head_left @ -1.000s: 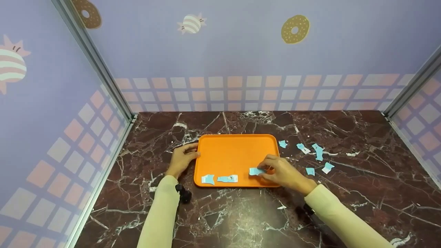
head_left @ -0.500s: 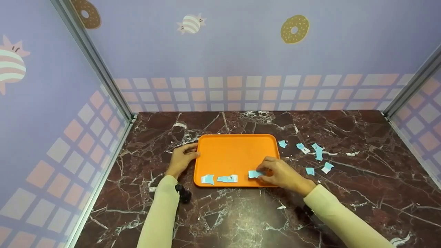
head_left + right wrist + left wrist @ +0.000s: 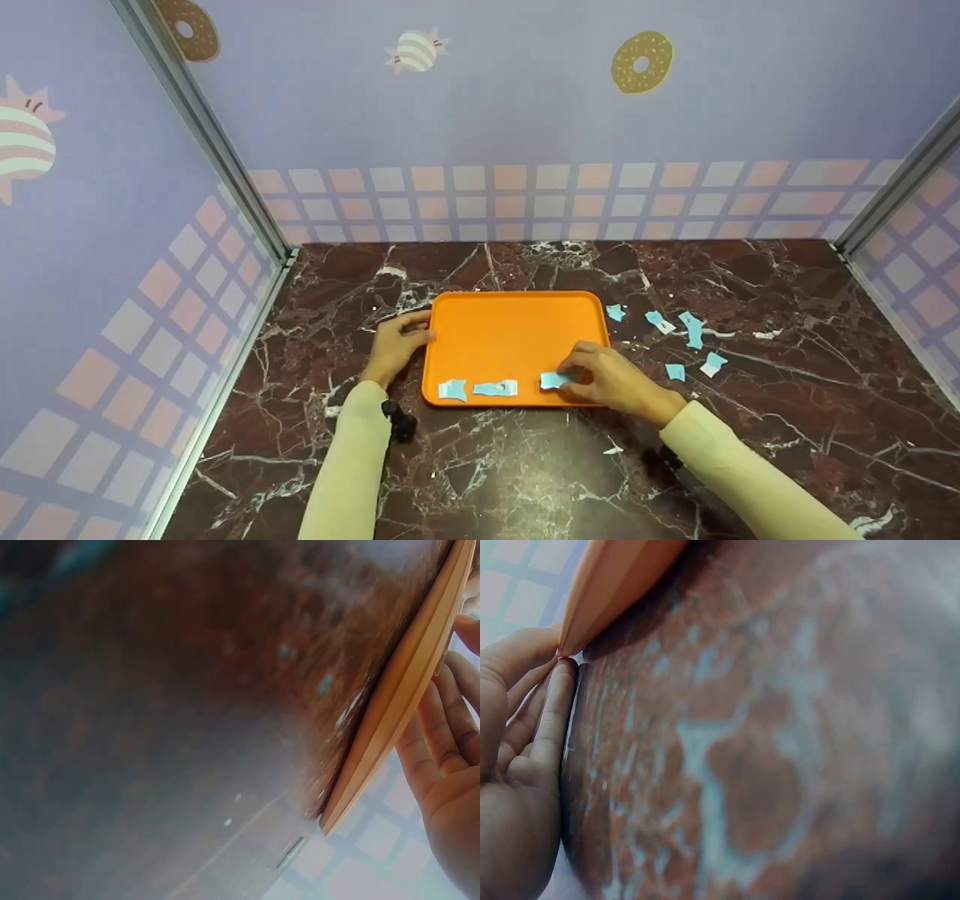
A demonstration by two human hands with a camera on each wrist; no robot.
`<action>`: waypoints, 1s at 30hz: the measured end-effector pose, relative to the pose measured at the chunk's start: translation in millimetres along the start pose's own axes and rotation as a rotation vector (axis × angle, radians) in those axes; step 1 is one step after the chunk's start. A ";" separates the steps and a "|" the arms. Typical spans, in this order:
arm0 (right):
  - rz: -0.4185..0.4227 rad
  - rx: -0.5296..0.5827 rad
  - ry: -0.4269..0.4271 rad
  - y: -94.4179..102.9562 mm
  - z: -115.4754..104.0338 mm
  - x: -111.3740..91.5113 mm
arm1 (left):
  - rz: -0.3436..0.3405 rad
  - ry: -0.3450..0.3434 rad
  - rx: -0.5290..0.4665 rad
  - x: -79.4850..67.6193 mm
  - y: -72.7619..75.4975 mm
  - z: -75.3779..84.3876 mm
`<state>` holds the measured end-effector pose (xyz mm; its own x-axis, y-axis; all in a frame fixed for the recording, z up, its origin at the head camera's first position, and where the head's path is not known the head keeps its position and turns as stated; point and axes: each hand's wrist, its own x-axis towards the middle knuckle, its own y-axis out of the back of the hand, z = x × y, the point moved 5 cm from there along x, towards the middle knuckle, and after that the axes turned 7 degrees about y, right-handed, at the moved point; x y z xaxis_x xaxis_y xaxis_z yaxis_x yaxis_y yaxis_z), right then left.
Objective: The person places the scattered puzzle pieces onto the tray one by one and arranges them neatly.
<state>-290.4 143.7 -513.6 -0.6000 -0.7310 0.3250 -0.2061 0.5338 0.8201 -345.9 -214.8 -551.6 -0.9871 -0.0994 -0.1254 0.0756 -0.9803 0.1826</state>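
Note:
An orange tray (image 3: 517, 337) lies on the marble-patterned table. At its left rim my left hand (image 3: 394, 349) pinches the edge, seen up close in the left wrist view, where the fingertips (image 3: 562, 675) meet the tray's edge (image 3: 615, 585). Over the tray's front right part, my right hand (image 3: 619, 379) holds a torn blue piece of paper (image 3: 553, 380) between thumb and fingers, low against the tray surface. Its right end is hidden by the fingers. Two more torn pieces lie along the tray's front: a blue-and-white piece (image 3: 453, 390) and a longer strip (image 3: 495, 388).
Right of the tray, several torn blue paper pieces (image 3: 691, 330) lie scattered on the table (image 3: 787, 420). A small white scrap (image 3: 613, 451) sits in front of the tray. Patterned walls (image 3: 517, 97) enclose the back and sides.
My right hand has shifted very slightly to the left with the paper piece. The left hand stays at the tray's rim, and the other pieces have not moved.

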 end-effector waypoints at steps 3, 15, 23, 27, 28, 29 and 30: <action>-0.003 -0.002 -0.003 -0.5 -0.1 0.8 | 0.002 -0.004 -0.004 0.3 0.2 -0.8; 0.000 -0.002 0.020 -2.9 0.1 2.2 | 0.000 0.005 -0.008 0.3 0.4 -1.0; -0.004 -0.002 0.022 -3.9 -0.9 3.1 | -0.013 -0.002 -0.025 -1.1 0.3 0.3; -0.004 -0.004 0.019 -3.8 -1.4 3.9 | -0.013 -0.003 -0.026 -0.8 0.2 0.4; -0.003 -0.005 0.019 -4.1 -1.6 4.3 | -0.011 -0.003 -0.028 -0.5 0.1 0.2; -0.002 -0.007 0.019 -4.5 -2.0 4.7 | -0.009 -0.002 -0.029 -0.6 0.0 0.4; -0.001 -0.008 0.020 -4.9 -2.4 5.1 | -0.007 -0.002 -0.030 0.0 0.0 0.0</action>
<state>-290.6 136.4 -514.8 -0.5845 -0.7399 0.3331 -0.2006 0.5296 0.8242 -345.9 -214.8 -551.7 -0.9878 -0.0926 -0.1250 0.0731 -0.9856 0.1526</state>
